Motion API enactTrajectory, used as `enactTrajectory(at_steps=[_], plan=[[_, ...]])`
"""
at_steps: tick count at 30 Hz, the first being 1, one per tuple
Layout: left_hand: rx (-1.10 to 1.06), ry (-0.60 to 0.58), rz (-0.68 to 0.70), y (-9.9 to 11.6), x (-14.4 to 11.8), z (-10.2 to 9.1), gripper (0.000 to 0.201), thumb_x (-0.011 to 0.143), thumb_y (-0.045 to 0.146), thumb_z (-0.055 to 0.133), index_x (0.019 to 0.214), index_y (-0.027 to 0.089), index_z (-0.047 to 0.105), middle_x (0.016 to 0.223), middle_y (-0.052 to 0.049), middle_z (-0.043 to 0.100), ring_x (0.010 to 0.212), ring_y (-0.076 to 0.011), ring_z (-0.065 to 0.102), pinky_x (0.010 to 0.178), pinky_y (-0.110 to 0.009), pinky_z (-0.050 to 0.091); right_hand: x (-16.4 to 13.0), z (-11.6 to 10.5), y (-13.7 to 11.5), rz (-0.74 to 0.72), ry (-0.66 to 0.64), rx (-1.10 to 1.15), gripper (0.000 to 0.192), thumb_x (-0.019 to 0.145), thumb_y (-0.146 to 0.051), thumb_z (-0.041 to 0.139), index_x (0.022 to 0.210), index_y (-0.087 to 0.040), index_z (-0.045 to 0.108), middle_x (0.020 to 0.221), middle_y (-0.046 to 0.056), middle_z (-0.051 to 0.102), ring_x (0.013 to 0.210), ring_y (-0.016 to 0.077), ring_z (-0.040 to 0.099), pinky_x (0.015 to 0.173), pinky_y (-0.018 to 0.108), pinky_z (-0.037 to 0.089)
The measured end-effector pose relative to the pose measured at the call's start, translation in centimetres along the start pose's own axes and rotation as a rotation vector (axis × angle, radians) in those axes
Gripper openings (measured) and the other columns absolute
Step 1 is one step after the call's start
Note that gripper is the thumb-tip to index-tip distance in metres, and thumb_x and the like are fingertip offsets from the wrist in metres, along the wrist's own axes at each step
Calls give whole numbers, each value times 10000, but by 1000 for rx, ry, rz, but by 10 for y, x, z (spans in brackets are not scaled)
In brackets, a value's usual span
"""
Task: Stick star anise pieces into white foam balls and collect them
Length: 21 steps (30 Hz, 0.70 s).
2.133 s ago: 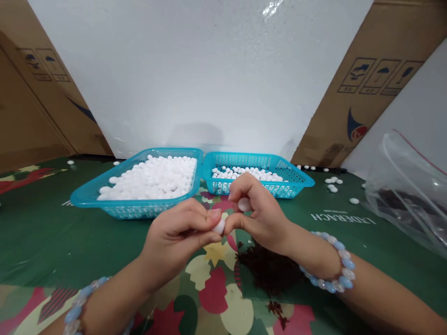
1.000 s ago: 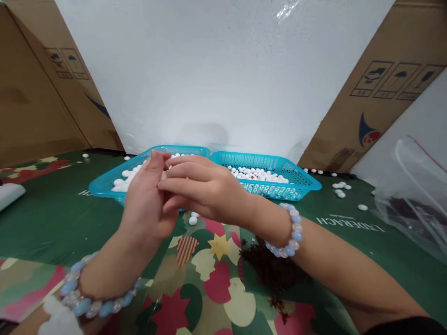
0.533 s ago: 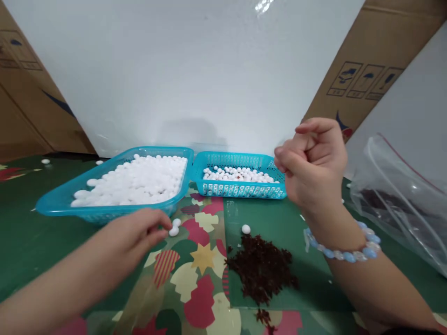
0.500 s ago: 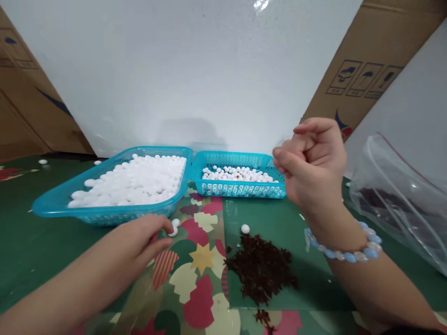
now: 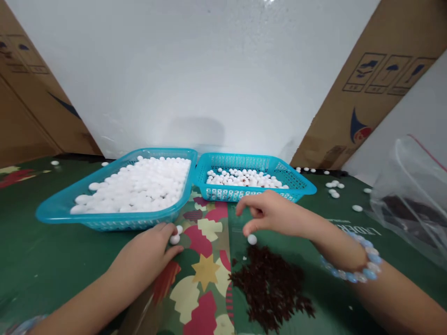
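Note:
My left hand [image 5: 148, 253] rests on the patterned tablecloth in front of the left turquoise basket [image 5: 115, 222]. Its thumb and fingers pinch a small white ball [image 5: 174, 239], and a second white ball [image 5: 179, 229] lies just beyond. My right hand [image 5: 270, 215] hovers low over the cloth with curled, parted fingers. Its thumb tip is right above a lone white ball [image 5: 252, 239]. This ball lies at the far edge of a pile of dark red-brown shreds [image 5: 272, 286]. A bead bracelet [image 5: 356, 272] is on my right wrist.
The left basket is heaped with white balls; the right turquoise basket [image 5: 303, 186] holds fewer. Loose white balls [image 5: 333, 188] lie at the back right. A clear plastic bag [image 5: 412, 200] with dark contents stands at the right. Cardboard boxes [image 5: 366, 93] lean on the white wall.
My right hand has come down from head height at the right to the lone ball by the shreds. My left hand has closed on the ball by the left basket.

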<state>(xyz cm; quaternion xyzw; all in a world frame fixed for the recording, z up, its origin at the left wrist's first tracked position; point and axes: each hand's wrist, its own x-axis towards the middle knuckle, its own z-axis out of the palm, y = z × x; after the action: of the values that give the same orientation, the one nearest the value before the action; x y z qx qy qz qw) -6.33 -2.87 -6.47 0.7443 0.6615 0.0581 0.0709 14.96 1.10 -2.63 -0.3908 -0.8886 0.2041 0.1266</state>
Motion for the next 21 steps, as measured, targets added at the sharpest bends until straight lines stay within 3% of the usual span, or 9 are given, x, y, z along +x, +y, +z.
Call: enactTrajectory(at_steps=[4, 8, 15, 21], plan=[[-16, 10, -9, 0, 0, -1, 183, 667, 292, 332, 668, 171, 469, 650, -45, 522, 596, -183, 495, 504, -250, 346, -4, 2, 9, 104, -242, -222, 278, 572, -249, 580, 829, -174, 505, 667, 16, 494, 587, 144, 453, 438, 213, 270], [-75, 2, -9, -1, 1, 0, 171, 660, 297, 339, 632, 172, 453, 582, -19, 480, 541, -152, 459, 488, -231, 329, -4, 9, 17, 106, -386, -296, 251, 597, -216, 551, 840, -171, 506, 769, 55, 500, 658, 184, 468, 465, 235, 289], [-189, 48, -14, -5, 0, 5, 207, 662, 324, 336, 647, 182, 486, 662, -34, 518, 614, -166, 478, 534, -240, 342, 1, 18, 22, 58, -373, -230, 40, 599, -117, 491, 622, -149, 500, 609, 4, 476, 538, 109, 420, 440, 207, 267], [-265, -8, -6, -2, -7, 1, 189, 638, 340, 374, 596, 195, 487, 586, 0, 521, 502, -134, 456, 463, -208, 322, -1, 13, 17, 22, -276, -133, 152, 527, -30, 396, 603, -161, 388, 628, -5, 463, 526, 90, 389, 437, 201, 278]])
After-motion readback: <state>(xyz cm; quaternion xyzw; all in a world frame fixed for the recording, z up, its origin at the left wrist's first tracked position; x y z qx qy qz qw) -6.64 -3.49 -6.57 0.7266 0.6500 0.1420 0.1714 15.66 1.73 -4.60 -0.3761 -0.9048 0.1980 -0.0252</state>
